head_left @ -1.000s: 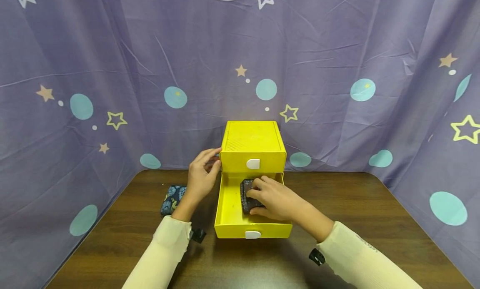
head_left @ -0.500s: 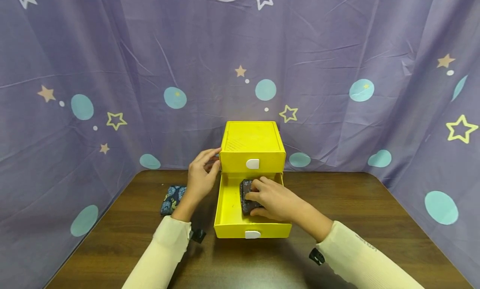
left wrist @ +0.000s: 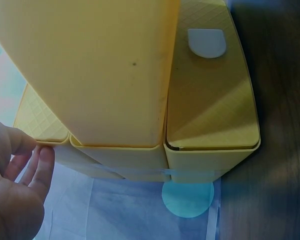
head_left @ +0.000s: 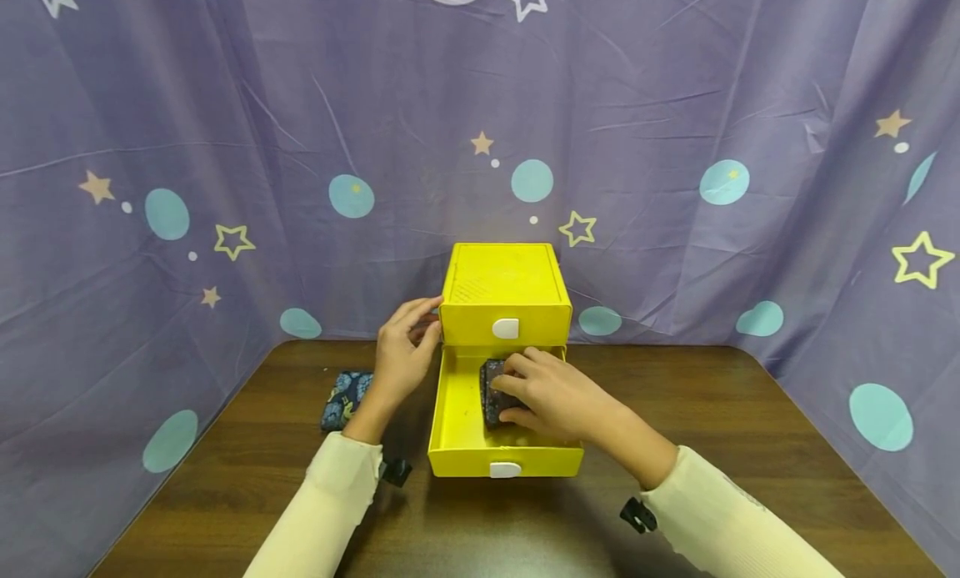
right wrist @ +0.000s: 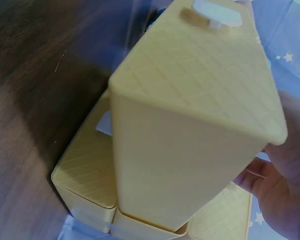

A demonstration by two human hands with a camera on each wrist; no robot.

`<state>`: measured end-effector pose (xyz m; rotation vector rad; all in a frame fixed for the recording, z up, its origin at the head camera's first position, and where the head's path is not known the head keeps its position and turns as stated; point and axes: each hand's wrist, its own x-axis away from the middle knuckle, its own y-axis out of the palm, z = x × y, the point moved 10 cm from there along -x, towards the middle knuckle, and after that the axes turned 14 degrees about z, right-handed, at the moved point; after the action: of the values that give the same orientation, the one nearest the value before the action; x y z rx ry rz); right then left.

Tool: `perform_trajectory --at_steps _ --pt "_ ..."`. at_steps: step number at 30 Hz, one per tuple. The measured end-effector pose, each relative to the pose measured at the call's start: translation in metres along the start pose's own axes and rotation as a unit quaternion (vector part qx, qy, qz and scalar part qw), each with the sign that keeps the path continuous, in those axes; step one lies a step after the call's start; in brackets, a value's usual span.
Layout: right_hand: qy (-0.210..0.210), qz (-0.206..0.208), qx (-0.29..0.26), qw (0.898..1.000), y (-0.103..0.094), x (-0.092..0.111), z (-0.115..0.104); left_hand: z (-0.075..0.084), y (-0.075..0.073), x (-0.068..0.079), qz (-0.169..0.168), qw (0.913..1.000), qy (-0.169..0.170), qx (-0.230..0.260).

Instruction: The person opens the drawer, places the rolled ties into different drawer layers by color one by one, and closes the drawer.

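Note:
A yellow three-drawer cabinet (head_left: pixel 506 273) stands on the table with its middle drawer (head_left: pixel 457 428) pulled out. My left hand (head_left: pixel 405 349) rests its fingertips against the cabinet's left side near the top drawer, fingers fairly straight. In the left wrist view the left hand (left wrist: pixel 20 180) touches that same edge. My right hand (head_left: pixel 551 394) reaches into the drawer, fingers and thumb curled on a dark, flat, patterned wallet-like item (head_left: pixel 491 394). The hand covers its right part. In the right wrist view the drawer wall (right wrist: pixel 165 165) hides the item and the fingertips of the right hand (right wrist: pixel 282 195).
A folded dark-blue floral item (head_left: pixel 347 399) lies on the brown table (head_left: pixel 240 461), left of the cabinet. The top drawer (head_left: pixel 480 324) and the bottom drawer (left wrist: pixel 210 100) are closed. A purple curtain (head_left: pixel 645 253) hangs behind the table.
My right hand has shifted very slightly up and to the right over the dark item. The left hand, drawer and floral item stay where they were.

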<state>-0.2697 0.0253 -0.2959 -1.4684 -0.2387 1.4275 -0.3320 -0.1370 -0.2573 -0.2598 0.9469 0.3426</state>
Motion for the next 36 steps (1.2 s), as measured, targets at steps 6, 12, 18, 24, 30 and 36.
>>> perform_trajectory --at_steps 6,12,18,24,30,36 --pt "-0.042 0.045 0.008 0.998 -0.011 -0.002 -0.015 0.0 -0.001 0.0 0.006 1.0 0.003 0.001" --pt "-0.076 0.069 0.006 0.995 -0.019 -0.003 -0.032 0.0 0.0 -0.001 0.004 1.0 0.007 0.003" --pt "-0.1 0.097 0.006 0.99 -0.025 -0.001 -0.046 0.0 -0.001 -0.001 0.005 1.0 0.006 0.005" --pt "-0.129 0.121 0.02 0.984 -0.028 0.004 -0.061 0.0 0.0 0.0 0.003 1.0 0.007 0.0" --pt "-0.152 0.126 0.034 0.98 -0.028 0.008 -0.074 0.0 0.0 0.0 0.004 0.9999 0.009 0.002" --pt "-0.175 0.128 0.042 0.975 -0.024 0.013 -0.085 0.0 0.0 0.0 0.005 0.9999 0.011 0.002"
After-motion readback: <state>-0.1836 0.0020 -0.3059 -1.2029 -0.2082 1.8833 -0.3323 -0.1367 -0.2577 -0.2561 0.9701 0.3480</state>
